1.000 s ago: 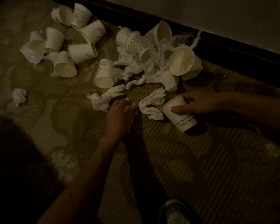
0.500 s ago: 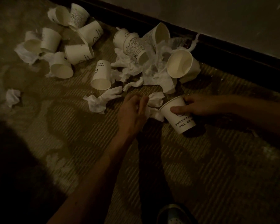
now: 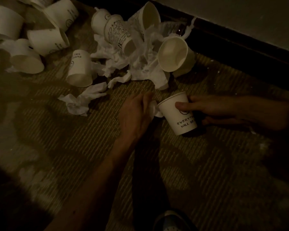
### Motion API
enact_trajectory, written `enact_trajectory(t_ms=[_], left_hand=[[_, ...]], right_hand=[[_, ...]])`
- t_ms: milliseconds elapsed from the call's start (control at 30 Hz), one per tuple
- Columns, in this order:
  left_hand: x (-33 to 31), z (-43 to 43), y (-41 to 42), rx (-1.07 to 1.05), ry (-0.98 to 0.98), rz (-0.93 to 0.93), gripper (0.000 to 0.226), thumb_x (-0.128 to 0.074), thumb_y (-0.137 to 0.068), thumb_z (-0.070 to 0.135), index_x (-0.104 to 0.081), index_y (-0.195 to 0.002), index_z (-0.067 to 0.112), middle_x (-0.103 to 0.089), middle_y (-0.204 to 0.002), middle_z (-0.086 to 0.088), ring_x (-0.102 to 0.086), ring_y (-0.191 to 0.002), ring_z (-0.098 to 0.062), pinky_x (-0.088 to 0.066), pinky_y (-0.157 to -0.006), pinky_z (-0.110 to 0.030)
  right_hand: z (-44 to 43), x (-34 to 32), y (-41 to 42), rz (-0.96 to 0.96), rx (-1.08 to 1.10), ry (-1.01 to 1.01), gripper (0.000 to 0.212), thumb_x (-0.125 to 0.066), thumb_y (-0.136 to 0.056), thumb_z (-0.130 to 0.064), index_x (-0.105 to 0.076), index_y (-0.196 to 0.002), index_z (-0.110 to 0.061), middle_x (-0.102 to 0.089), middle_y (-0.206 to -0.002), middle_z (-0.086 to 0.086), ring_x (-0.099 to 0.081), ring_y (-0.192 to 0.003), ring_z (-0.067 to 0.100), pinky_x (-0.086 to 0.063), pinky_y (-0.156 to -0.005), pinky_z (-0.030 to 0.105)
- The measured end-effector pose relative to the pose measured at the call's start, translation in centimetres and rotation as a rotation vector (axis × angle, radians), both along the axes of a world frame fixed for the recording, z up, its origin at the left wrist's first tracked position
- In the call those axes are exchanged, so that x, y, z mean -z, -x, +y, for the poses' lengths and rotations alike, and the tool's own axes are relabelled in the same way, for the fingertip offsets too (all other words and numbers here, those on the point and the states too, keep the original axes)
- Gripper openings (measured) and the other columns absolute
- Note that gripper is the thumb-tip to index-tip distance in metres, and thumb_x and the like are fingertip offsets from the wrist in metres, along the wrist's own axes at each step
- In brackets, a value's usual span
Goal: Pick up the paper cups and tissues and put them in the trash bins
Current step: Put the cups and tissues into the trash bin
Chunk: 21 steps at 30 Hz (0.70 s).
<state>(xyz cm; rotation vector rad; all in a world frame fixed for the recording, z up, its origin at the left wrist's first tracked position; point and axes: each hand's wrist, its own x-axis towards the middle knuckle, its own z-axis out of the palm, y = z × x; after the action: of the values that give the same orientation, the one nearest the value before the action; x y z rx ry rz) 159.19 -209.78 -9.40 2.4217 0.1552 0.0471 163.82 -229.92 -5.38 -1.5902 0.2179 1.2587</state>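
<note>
My right hand (image 3: 205,109) grips a white paper cup (image 3: 172,112) printed with black words, tilted with its mouth toward the left. My left hand (image 3: 135,112) holds a crumpled white tissue (image 3: 153,108) right at the cup's rim. Another crumpled tissue (image 3: 83,100) lies on the carpet to the left. Further back, several paper cups lie tipped over, such as one open-mouthed cup (image 3: 173,54) and one lying cup (image 3: 81,69), tangled with a heap of tissues (image 3: 140,64).
A dark baseboard (image 3: 240,47) and a pale wall run along the back right. More cups (image 3: 45,40) are scattered at the upper left. My shoe (image 3: 172,220) shows at the bottom edge. The striped carpet is dimly lit.
My left hand has gathered the tissue from the carpet and brought it right, up to the mouth of the cup. The view has moved closer to the pile.
</note>
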Motion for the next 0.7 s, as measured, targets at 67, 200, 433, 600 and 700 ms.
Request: enact_trajectory(t_ms=[67, 200, 433, 600, 700], left_hand=[[-0.4, -0.4, 0.1, -0.076, 0.068, 0.022, 0.048, -0.032, -0.1, 0.039, -0.065, -0.088, 0.008, -0.063, -0.077, -0.003, -0.054, -0.068, -0.016, -0.045, -0.065, -0.038], [-2.0, -3.5, 0.2, -0.249, 0.32, 0.032, 0.058, -0.035, -0.106, 0.037, -0.053, -0.06, 0.006, -0.057, -0.056, -0.007, -0.053, -0.051, -0.02, -0.046, -0.058, -0.044], [-8.8, -9.7, -0.5, -0.025, 0.658, 0.03, 0.018, -0.034, -0.093, 0.035, -0.049, -0.094, 0.024, -0.056, -0.103, -0.007, -0.057, -0.095, -0.017, -0.05, -0.079, -0.032], [-16.5, -13.3, -2.1, 0.106, 1.055, 0.038, 0.013, -0.046, -0.069, 0.025, -0.047, -0.082, 0.026, -0.058, -0.081, 0.007, -0.057, -0.076, -0.012, -0.049, -0.056, -0.024], [-21.6, -17.3, -2.1, 0.33, 1.074, -0.044, 0.019, -0.049, -0.07, 0.022, -0.055, -0.068, 0.04, -0.062, -0.072, 0.02, -0.062, -0.068, -0.001, -0.05, -0.054, -0.021]], right_hand=[[0.1, -0.2, 0.3, -0.009, 0.033, -0.002, 0.047, -0.067, -0.064, -0.047, -0.061, -0.107, -0.032, -0.076, -0.096, -0.009, -0.072, -0.09, 0.008, -0.058, -0.068, 0.03], [-0.6, -1.3, 1.5, -0.013, 0.157, 0.041, 0.046, -0.067, -0.06, -0.045, -0.063, -0.102, -0.028, -0.076, -0.089, -0.007, -0.072, -0.087, 0.01, -0.058, -0.072, 0.034], [-5.7, -8.9, 1.6, -0.048, 0.284, 0.034, 0.058, -0.072, -0.058, -0.049, -0.062, -0.111, -0.027, -0.076, -0.099, -0.005, -0.073, -0.093, 0.018, -0.059, -0.079, 0.04], [-11.2, -18.6, 1.6, -0.234, 0.187, 0.032, 0.069, -0.073, -0.063, -0.053, -0.057, -0.124, -0.025, -0.072, -0.114, -0.002, -0.067, -0.109, 0.021, -0.05, -0.098, 0.048], [-16.4, -25.4, 3.9, -0.353, 0.181, -0.002, 0.061, -0.078, -0.07, -0.052, -0.057, -0.121, -0.029, -0.073, -0.112, -0.001, -0.07, -0.103, 0.018, -0.059, -0.078, 0.032]])
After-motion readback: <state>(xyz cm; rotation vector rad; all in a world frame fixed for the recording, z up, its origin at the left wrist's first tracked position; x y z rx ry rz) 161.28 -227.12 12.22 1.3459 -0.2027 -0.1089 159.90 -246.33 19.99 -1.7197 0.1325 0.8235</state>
